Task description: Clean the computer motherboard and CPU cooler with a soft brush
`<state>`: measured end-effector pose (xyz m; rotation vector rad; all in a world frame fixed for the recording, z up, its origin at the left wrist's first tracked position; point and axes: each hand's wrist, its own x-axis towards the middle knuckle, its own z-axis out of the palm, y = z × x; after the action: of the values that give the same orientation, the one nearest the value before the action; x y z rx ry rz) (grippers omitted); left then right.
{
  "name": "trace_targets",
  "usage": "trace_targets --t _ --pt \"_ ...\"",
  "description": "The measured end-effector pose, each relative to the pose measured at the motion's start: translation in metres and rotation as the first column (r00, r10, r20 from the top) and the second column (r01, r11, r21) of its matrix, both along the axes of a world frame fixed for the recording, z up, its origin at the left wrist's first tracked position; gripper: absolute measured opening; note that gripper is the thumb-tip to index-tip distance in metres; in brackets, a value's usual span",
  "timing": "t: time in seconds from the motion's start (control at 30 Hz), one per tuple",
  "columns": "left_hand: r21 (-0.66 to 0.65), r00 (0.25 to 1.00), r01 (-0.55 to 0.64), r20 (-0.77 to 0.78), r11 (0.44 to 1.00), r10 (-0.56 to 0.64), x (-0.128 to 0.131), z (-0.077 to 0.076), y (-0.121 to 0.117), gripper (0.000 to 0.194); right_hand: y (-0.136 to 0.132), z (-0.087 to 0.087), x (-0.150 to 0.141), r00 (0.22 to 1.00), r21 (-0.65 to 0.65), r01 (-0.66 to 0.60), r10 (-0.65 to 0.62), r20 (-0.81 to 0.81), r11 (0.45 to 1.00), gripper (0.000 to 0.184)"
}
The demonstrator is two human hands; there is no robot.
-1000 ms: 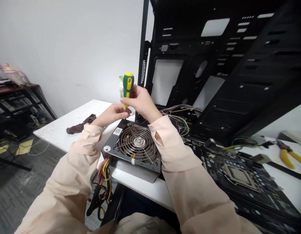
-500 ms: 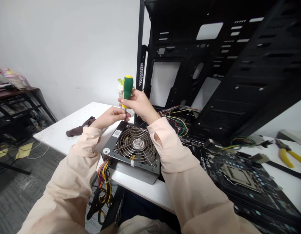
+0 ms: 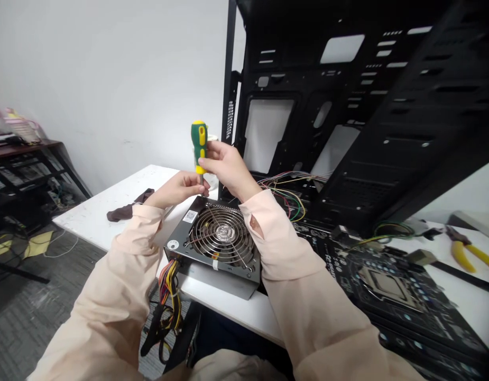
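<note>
Green plastic screwdriver (image 3: 199, 146), left hand (image 3: 176, 189), right hand (image 3: 228, 169)

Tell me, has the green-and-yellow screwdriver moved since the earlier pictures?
Yes: the screwdriver has shifted left in this view, judged against the power supply fan grille beneath it.

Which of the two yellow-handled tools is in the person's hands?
The green-and-yellow screwdriver, gripped by the right hand; the yellow pliers lie apart on the white table.
</note>
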<state>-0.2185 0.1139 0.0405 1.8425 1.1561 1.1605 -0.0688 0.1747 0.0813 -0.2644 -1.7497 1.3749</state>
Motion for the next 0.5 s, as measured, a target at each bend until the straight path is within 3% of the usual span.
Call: trace_targets --t 0.13,0.27,0.5 --pt "0.015 0.999 -0.03 0.017 0.999 0.03 0.0042 -0.0028 0.0029 0.036 0.0029 -0.0029 -0.0019 0.994 0.075 0.104 -0.106 0.019 0.992 0.021" --pt "0.039 0.998 -0.056 0.041 0.998 0.054 0.0055 -0.0068 0.009 0.041 0.0011 -0.0038 -0.0033 0.991 0.068 0.135 -0.135 -0.007 0.989 0.03" --pt "0.011 1.0 -0.004 0.0 1.0 0.004 0.0003 0.0 0.0034 0.033 -0.0023 -0.0002 0.0039 0.996 -0.139 -0.081 0.076 -0.038 0.987 0.023"
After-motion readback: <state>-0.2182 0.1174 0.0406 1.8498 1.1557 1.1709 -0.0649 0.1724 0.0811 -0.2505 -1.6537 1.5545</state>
